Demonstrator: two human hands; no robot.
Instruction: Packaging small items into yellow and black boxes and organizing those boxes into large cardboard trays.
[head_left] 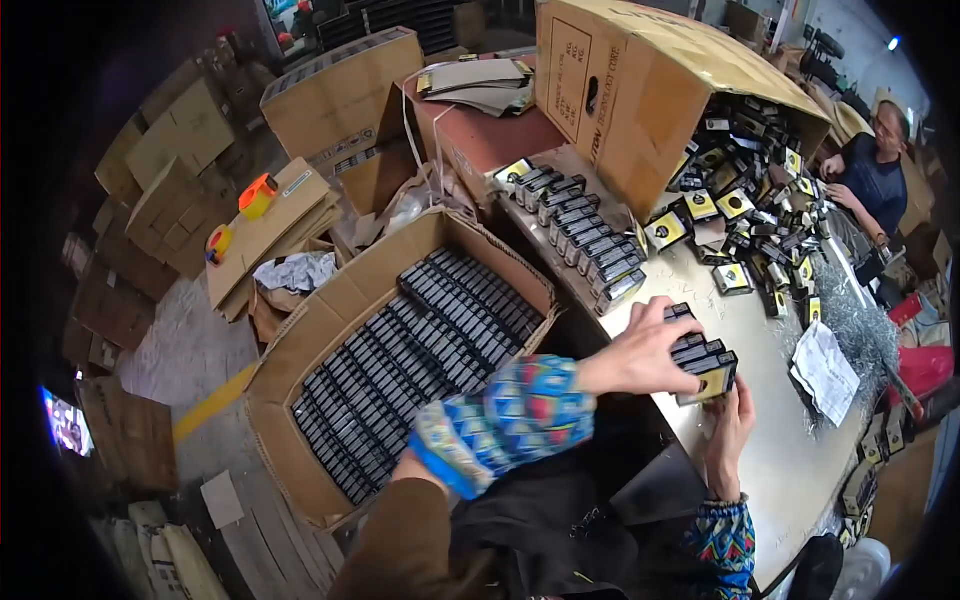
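A short row of small black boxes with yellow faces [712, 372] is held over the near edge of the table. My left hand [648, 352] grips this row from above, with its thumb and fingers at opposite ends. Below the near end of the row, my right hand [731, 428] has its fingers against the last box. More such boxes stand in a row [590, 238] along the table's left edge. To the left is an open carton [268, 425], where packed black boxes [395, 365] lie in tight rows.
A large carton [625, 95] lies on its side, loose boxes [735, 205] spilling from it across the metal table [690, 290]. Crumpled white paper [825, 372] rests beside clear plastic wrap [855, 335]. A person [872, 170] sits across the table. Tape rolls [257, 197] lie on flattened cardboard.
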